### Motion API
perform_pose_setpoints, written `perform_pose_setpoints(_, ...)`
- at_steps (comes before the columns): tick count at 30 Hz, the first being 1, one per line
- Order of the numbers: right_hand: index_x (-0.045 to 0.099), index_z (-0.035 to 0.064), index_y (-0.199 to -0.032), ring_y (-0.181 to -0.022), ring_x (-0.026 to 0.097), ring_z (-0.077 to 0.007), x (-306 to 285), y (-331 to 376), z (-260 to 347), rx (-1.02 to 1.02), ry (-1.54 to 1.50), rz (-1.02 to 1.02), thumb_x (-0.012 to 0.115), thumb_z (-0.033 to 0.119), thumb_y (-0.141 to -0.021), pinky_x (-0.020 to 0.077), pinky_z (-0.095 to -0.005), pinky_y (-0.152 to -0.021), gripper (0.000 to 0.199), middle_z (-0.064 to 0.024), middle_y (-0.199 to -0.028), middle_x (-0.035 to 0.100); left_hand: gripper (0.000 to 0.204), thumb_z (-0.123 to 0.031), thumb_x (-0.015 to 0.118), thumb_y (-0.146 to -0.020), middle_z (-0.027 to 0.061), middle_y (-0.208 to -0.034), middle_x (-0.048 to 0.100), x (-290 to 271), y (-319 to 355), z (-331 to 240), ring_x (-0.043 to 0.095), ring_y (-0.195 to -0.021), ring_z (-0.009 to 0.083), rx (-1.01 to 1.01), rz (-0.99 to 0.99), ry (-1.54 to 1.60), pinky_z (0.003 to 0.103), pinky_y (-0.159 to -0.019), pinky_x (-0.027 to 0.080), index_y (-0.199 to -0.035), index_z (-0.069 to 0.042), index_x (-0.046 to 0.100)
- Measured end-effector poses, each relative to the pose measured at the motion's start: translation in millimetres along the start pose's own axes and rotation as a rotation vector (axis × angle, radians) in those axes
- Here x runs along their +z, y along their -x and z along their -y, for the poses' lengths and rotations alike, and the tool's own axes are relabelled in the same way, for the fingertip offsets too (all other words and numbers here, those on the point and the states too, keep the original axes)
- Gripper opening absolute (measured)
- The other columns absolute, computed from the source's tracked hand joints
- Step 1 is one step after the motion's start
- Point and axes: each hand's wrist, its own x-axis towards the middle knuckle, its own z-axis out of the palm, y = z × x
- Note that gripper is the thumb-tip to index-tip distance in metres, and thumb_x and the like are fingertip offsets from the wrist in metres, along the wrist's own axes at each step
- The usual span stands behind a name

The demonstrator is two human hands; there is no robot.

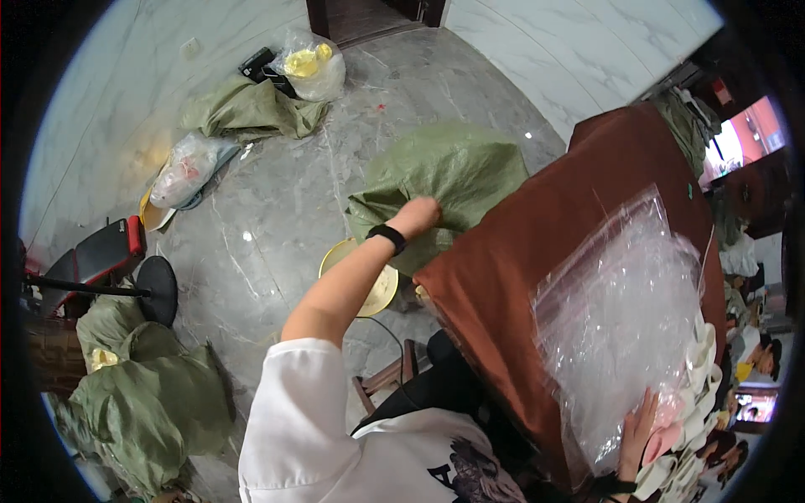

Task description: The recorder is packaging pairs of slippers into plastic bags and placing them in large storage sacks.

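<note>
My left hand point(417, 220), with a dark band at its wrist, is closed on the edge of a large green woven sack point(449, 172). The sack stands on the floor beside the table. Partly hidden below my left forearm is a yellow-rimmed round bucket point(384, 292). At the near right, my right hand point(637, 429) lies with its fingers stretched out against a pile of clear plastic bags point(616, 327). Beside those fingers are a pink piece point(662, 440) and several white curved pieces point(700, 377), whose kind I cannot make out.
A brown cloth covers the table point(511, 268). More green sacks point(159, 402) lie at the left near an exercise bench point(92, 260). Stuffed plastic bags point(312, 71) stand by the far wall. A wooden stool point(386, 381) and a cable are near my legs.
</note>
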Motion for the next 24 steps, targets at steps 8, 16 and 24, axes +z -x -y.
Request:
perform_pose_setpoints(8,0.037,0.0089,-0.150,-0.143,0.027,-0.0395,-6.1,2.5,54.3,0.133,0.475,0.009,0.051,0.021,-0.098,0.0214,-0.0476,-0.116,0.055,-0.0211,-0.154,0.033,0.035,-0.020,0.052,-0.091,0.0208,-0.125,0.061,66.9,-99.7,38.8,0.056,-0.118,0.0385,-0.138,0.032,0.390,0.045,-0.098,0.045,-0.121,-0.005,0.062)
perform_pose_setpoints(16,0.026,0.0127,-0.155,-0.148,0.017,-0.0371,0.5,1.1,13.0,0.170,0.471,0.079,0.048,0.017,-0.096,0.0136,-0.0477,-0.119,0.064,-0.0176,-0.160,0.021,0.045,-0.020,0.054,-0.089,0.0175,-0.140,0.052,103.3,-64.7,89.0,0.047,-0.130,0.0346,0.009,-0.180,-0.117,0.042,-0.109,0.038,-0.132,-0.008,0.055)
perform_pose_setpoints(24,0.038,0.0051,-0.149,-0.145,0.022,-0.0424,4.1,0.2,20.2,0.079,0.288,0.038,0.062,0.020,-0.087,0.0188,-0.0472,-0.118,0.068,-0.0288,-0.156,0.022,0.052,-0.023,0.042,-0.094,0.0121,-0.150,0.043,120.3,-34.4,91.3,0.033,-0.141,0.0278,-0.065,0.107,-0.249,0.045,-0.115,0.027,-0.144,-0.008,0.044)
